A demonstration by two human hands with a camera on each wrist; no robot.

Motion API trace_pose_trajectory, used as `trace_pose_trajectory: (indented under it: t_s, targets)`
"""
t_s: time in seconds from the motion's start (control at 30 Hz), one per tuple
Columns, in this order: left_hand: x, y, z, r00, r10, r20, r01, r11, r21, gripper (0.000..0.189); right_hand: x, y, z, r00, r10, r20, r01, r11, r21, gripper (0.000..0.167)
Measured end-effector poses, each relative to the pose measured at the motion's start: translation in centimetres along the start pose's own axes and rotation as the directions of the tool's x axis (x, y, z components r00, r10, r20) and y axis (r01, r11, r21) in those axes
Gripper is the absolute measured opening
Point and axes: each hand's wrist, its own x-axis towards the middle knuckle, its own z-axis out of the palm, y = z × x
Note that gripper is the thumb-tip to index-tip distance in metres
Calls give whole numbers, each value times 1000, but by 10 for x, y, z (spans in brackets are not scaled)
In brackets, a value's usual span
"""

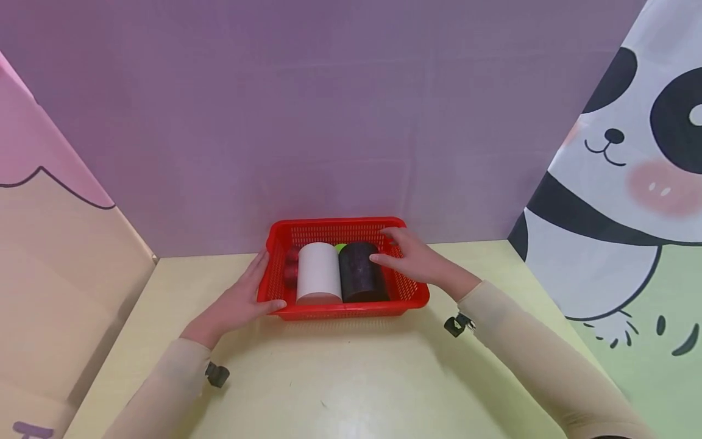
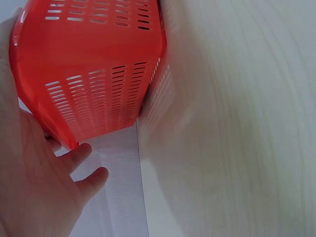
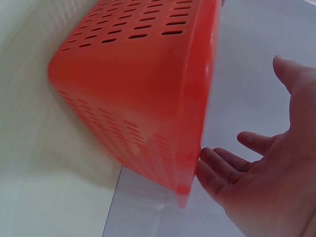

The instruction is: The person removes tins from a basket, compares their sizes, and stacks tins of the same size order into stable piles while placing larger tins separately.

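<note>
A red plastic basket [image 1: 342,310] with slotted walls stands on the table, near the wall. Inside it lie a white cylinder [image 1: 319,271] and a black cylinder [image 1: 362,271], side by side. Dark red round items [image 1: 291,268] sit left of the white one, and a bit of a green item [image 1: 340,247] peeks out behind, mostly hidden. My left hand [image 1: 244,292] rests along the basket's left rim, fingers extended and thumb over the front left corner. Over the right side hovers my right hand [image 1: 414,259], fingers spread and holding nothing, its fingertips close to the rim in the right wrist view.
The pale wooden table [image 1: 340,378] extends in front of the basket and to both sides. Behind it rises a purple cloth wall [image 1: 340,122]. Printed panels stand left and right, the right one bearing a panda [image 1: 603,256]. A small black device hangs under each wrist.
</note>
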Motion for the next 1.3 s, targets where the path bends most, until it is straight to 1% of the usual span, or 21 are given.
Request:
trace_pose_trajectory:
  t_s: [0.1, 0.23, 0.4, 0.53, 0.7, 0.9, 1.1, 1.3]
  targets:
    - [0, -1, 0, 1000, -2, -2, 2, 1000, 14, 132, 5, -3, 1, 999, 9, 32, -9, 1000, 8, 90]
    - [1, -3, 0, 1000, 6, -10, -6, 1000, 31, 132, 12, -9, 4, 998, 23, 64, -22, 1000, -16, 93]
    - [1, -2, 0, 1000, 13, -20, -12, 999, 53, 131, 21, -17, 10, 996, 35, 86, -31, 998, -49, 99]
    - [1, -2, 1, 999, 18, -27, -16, 999, 50, 130, 28, -19, 19, 994, 52, 94, -45, 996, -77, 102]
    - [1, -1, 2, 999, 20, -28, -19, 998, 53, 128, 30, -22, 25, 993, 71, 96, -62, 993, -101, 106]
    - [0, 2, 2, 1000, 4, -27, -3, 999, 52, 128, 35, -20, 30, 991, 92, 93, -79, 988, -135, 108]
    - [-1, 3, 3, 1000, -1, -28, 2, 999, 41, 129, 37, -18, 35, 986, 115, 117, -100, 987, -127, 108]
    - [-1, 2, 4, 1000, -1, -29, 2, 1000, 16, 128, 38, -22, 36, 979, 141, 147, -125, 986, -110, 109]
